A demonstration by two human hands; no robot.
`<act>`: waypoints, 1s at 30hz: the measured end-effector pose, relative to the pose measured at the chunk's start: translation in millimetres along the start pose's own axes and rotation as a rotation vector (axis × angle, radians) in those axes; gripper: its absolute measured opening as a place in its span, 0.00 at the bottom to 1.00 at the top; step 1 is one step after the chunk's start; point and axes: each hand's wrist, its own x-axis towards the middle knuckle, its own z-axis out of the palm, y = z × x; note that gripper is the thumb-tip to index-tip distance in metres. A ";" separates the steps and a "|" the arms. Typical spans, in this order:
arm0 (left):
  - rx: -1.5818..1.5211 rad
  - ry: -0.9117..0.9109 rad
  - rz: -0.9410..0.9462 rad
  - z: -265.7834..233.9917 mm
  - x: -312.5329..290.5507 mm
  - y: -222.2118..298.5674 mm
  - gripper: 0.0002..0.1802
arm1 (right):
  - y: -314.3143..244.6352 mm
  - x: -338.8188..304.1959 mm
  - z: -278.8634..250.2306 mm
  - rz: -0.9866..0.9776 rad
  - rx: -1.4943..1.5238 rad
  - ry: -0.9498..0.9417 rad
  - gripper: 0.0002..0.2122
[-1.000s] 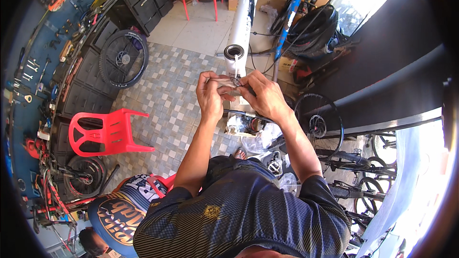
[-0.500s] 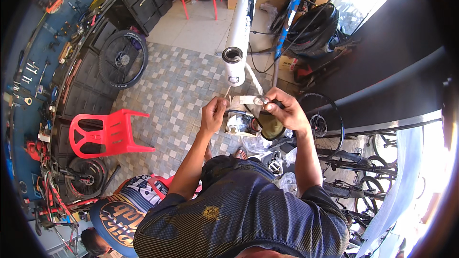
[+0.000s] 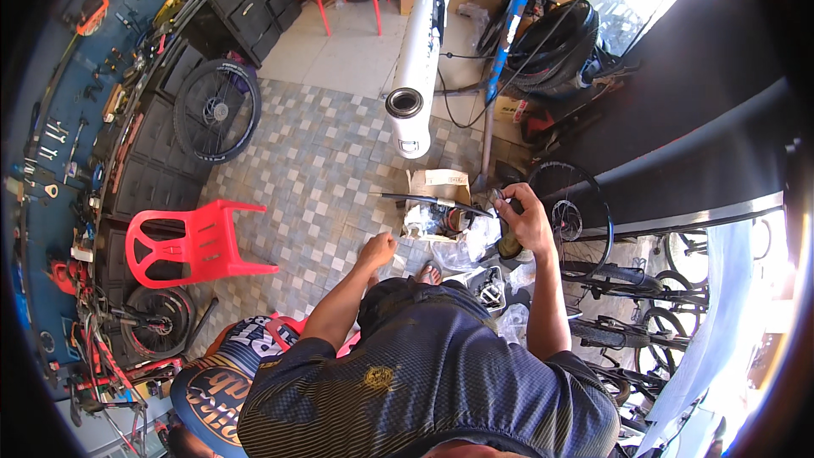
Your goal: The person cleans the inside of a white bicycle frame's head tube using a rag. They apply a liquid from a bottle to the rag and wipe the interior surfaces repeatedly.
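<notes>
Left hand (image 3: 378, 249) drops and right hand (image 3: 529, 215) swings outward; the left curls, contents hidden from me; the right pinches a small grey piece (image 3: 495, 196) beside the box (image 3: 438, 176), presumably for control; the open end (image 3: 404, 103) of the frame (image 3: 415, 59) faces the person (image 3: 432, 352), likely for reach.

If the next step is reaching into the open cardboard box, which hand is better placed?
Probably the left hand: it shows nothing held, though, being curled, it could hide something, and appears just lower-left of the cardboard box. The right hand looks about as close but seems to pinch something small.
</notes>
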 end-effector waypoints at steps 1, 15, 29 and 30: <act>-0.040 0.033 0.057 -6.3 9.2 18.2 0.18 | 3.6 -1.3 1.3 -0.008 0.016 0.001 0.09; -0.351 0.303 0.815 -287.6 -93.7 267.5 0.15 | 2.7 -4.1 0.9 0.087 0.189 0.105 0.09; -0.047 0.338 0.823 -355.6 -52.6 271.4 0.07 | -22.0 18.5 30.7 -0.002 0.277 0.025 0.08; -0.076 0.325 0.813 -353.7 -52.3 271.2 0.07 | -21.4 18.0 30.6 0.002 0.276 0.023 0.08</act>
